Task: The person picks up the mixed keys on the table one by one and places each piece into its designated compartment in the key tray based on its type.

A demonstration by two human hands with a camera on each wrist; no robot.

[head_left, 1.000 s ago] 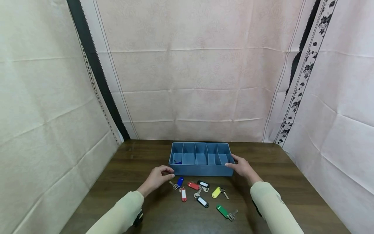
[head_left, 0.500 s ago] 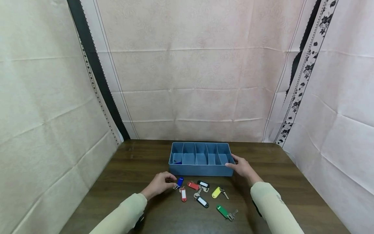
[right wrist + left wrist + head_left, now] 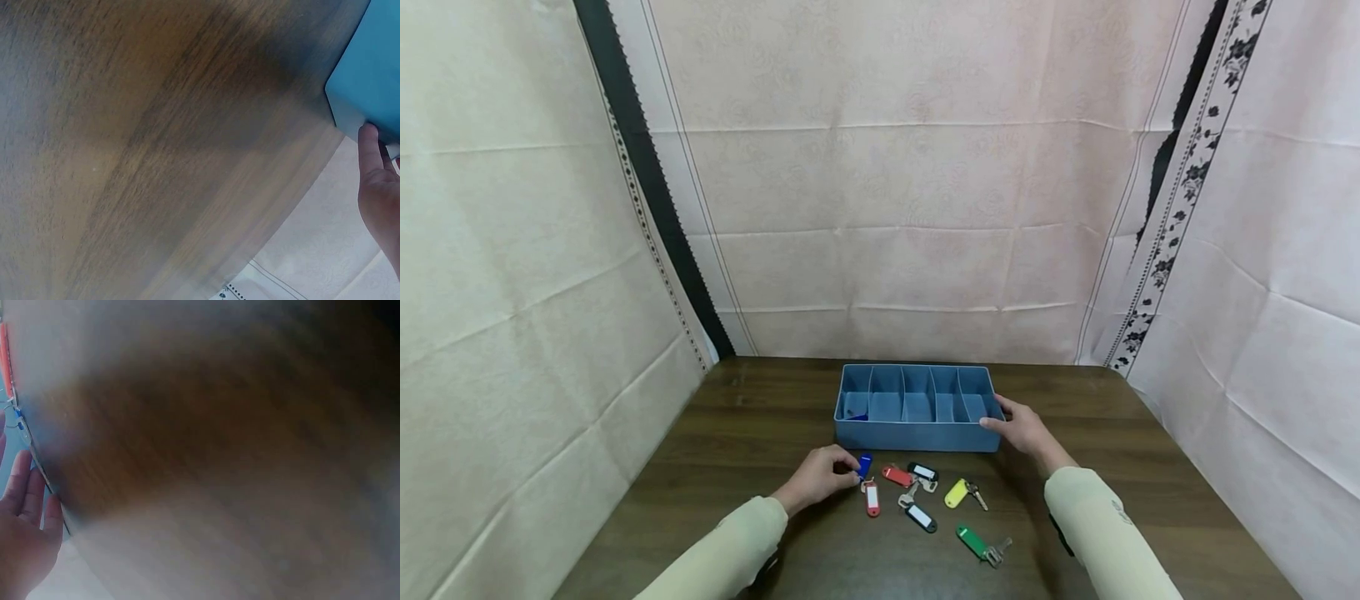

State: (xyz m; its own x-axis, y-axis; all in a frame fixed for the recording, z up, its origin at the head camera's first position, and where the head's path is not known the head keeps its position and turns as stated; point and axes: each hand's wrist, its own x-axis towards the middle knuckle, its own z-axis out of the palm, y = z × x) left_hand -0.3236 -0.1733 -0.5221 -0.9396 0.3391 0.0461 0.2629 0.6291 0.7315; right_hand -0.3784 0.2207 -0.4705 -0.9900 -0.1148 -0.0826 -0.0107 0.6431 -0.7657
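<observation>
My left hand is at a blue key tag, thumb and forefinger slightly apart beside it; the fingers hide its keys. In the left wrist view that hand shows spread fingers below the keys. My right hand grips the right end of a blue divided box, its thumb on the front wall. The right wrist view shows this hand against the box's corner. Something blue lies in the box's leftmost compartment.
Before the box lie more tagged keys: red tags, black tags, a yellow tag and a green tag. The wooden table ends at pale cloth hangings.
My left hand has moved right and toward me, from the box's front left corner to the blue key tag. My right hand and the box have stayed put.
</observation>
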